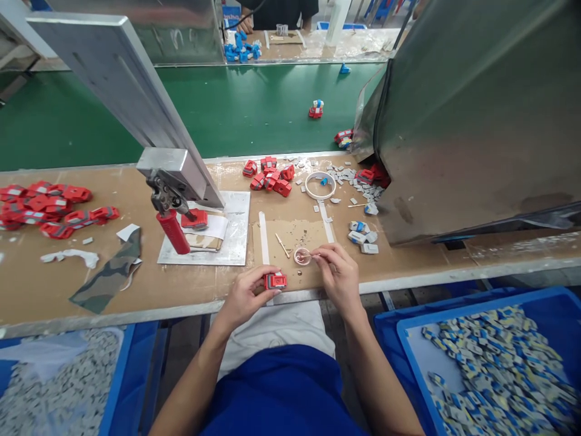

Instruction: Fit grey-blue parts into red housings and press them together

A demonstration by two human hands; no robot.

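Near the front edge of the bench, my left hand (249, 295) grips a red toy car body (275, 281) between thumb and fingers. My right hand (336, 272) pinches a thin stick (313, 255), its tip over or in a small round dish (302, 256). What the dish contains is too small to make out. Under the dish lies a stained cardboard sheet (290, 233), held down by white tape strips. Another thin stick (282, 245) rests on the cardboard to the left of the dish.
A toggle clamp with a red handle (173, 233) stands at left on a metal plate (236, 233). Red car bodies (272, 178) and a tape roll (320, 185) lie behind. A metal housing (472, 139) rises at right. Blue bins (481, 315) flank me below; a green conveyor (254, 109) runs beyond.
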